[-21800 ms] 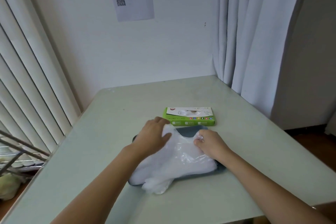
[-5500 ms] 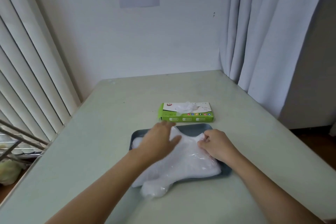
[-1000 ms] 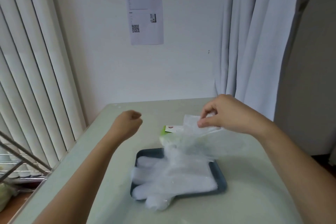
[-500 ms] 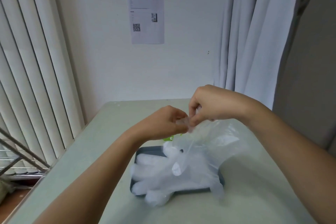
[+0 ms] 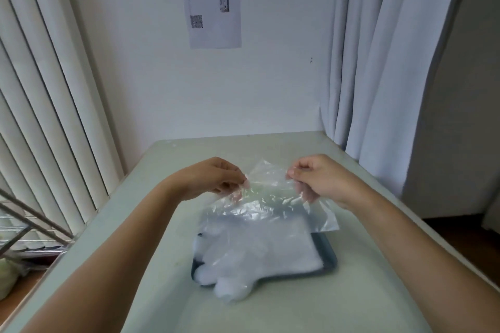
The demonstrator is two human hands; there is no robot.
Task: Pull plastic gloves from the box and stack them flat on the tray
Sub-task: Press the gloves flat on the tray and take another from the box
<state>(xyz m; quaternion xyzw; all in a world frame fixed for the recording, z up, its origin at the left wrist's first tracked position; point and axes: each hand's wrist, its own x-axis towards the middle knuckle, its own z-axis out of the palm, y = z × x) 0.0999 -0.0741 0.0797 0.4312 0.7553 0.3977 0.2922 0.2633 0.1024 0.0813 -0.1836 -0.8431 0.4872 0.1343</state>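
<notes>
The clear plastic glove (image 5: 270, 199) is now stretched wide in mid-frame; half a second ago it hung bunched from both hands, which met at one point. The left hand (image 5: 213, 178) pinches its left upper edge and the right hand (image 5: 319, 178) pinches its right upper edge, the two well apart. The glove drapes down over the stack of gloves (image 5: 257, 251) lying on the dark tray (image 5: 328, 254), lower centre, on the table (image 5: 351, 305). A sheet of paper (image 5: 212, 0) hangs on the wall, top centre.
</notes>
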